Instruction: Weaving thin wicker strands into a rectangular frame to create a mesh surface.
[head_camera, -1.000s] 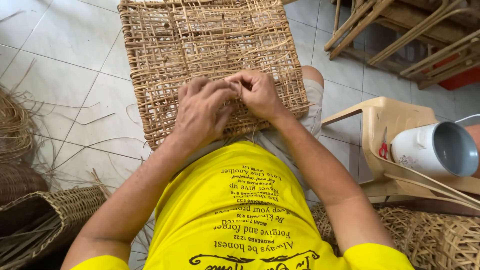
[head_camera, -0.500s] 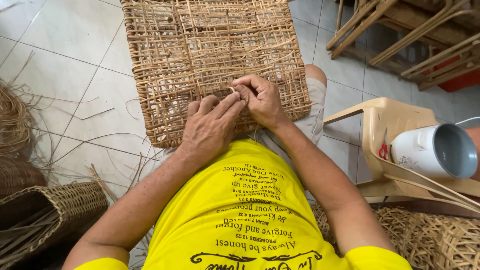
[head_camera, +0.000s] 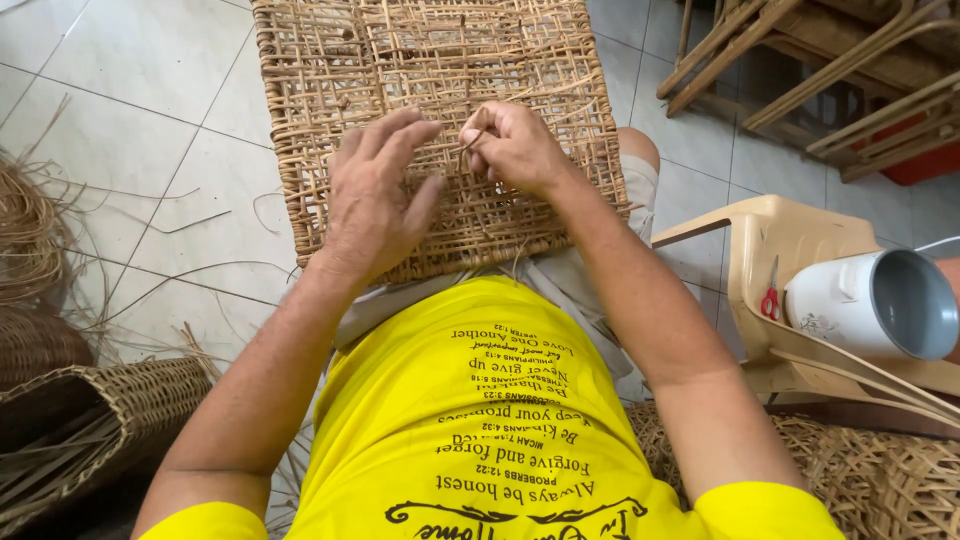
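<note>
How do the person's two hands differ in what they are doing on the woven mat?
The left hand lies flat and open on the woven mat, fingers spread, pressing it down. The right hand is curled, its fingertips pinching a thin strand. The left holds nothing; the right holds the strand. Both rest on the mat's near half.

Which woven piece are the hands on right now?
The flat open-weave panel on the lap; both hands rest on it. The basket lies untouched at left.

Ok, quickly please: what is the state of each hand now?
Left hand: open, fingers spread, resting flat on the woven rattan panel.
Right hand: closed, pinching a thin rattan strand at the panel.
</note>
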